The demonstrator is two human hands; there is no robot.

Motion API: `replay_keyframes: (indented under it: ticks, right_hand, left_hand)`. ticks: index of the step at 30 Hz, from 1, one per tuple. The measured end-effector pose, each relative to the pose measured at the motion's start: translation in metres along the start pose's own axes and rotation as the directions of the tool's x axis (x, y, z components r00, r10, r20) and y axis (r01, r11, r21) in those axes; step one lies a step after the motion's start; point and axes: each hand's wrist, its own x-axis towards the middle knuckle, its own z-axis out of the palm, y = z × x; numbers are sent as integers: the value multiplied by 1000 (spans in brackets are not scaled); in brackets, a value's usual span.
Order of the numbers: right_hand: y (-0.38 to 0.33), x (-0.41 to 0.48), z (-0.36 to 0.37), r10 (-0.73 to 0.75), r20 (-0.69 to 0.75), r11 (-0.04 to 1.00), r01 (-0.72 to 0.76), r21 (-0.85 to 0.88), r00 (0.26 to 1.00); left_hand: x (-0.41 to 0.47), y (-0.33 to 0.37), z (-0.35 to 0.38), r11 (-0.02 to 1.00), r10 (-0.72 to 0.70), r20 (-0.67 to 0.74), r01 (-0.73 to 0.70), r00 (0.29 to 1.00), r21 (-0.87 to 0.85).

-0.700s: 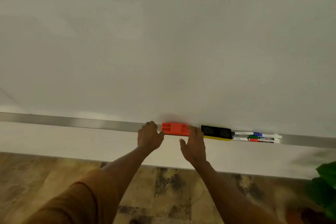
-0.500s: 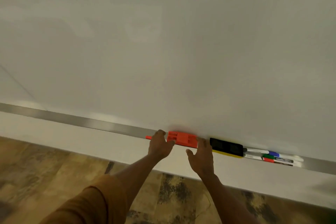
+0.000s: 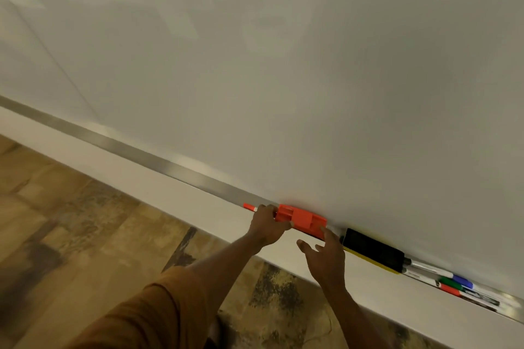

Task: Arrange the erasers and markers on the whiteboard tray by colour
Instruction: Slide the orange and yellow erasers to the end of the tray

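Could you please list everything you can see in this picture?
Whiteboard: one, white, upper view.
Tray: one, silver, under the board.
Orange eraser: one, on tray between the hands.
Black eraser: one, yellow base, right of it.
Lone marker: one, red end, left of left hand.
Marker group: at least three; blue, green, red caps; tray's right.
Floor: brown, wood-patterned, below.
Sleeve: brown, left arm.
Left hand: curled over lone marker.
Right hand: fingers relaxed, at orange eraser's right end.

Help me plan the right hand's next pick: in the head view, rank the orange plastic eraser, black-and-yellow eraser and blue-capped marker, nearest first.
1. Orange plastic eraser: at the fingertips of the right hand.
2. Black-and-yellow eraser: just right of the hand, nearly as close.
3. Blue-capped marker: farthest right along the metal tray.
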Motion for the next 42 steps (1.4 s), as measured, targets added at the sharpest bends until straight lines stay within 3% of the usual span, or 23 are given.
replay_keyframes:
  ticks: [7,11,14,26,42]
  right_hand:
    - [-15,-18,24,-59,-36,998,59,-10,998]
    - [-32,-29,60,-70,-42,997,71,32,997]
    - [-49,-33,94,-100,-19,993,101,65,995]
    - [-158,-26,248,-318,121,948,317,25,940]
    - [-242,19,379,-184,286,982,187,17,940]
  left_hand:
    - [0,-18,-23,999,5,-136,-10,991,-38]
    - [-3,-37,-51,990,-81,-259,46,962,-137]
    - [-1,-58,-83,980,-118,-305,62,945,-188]
    - [39,-153,-249,990,-103,-476,45,873,-132]
    - [132,-201,-370,997,-10,-405,37,914,60]
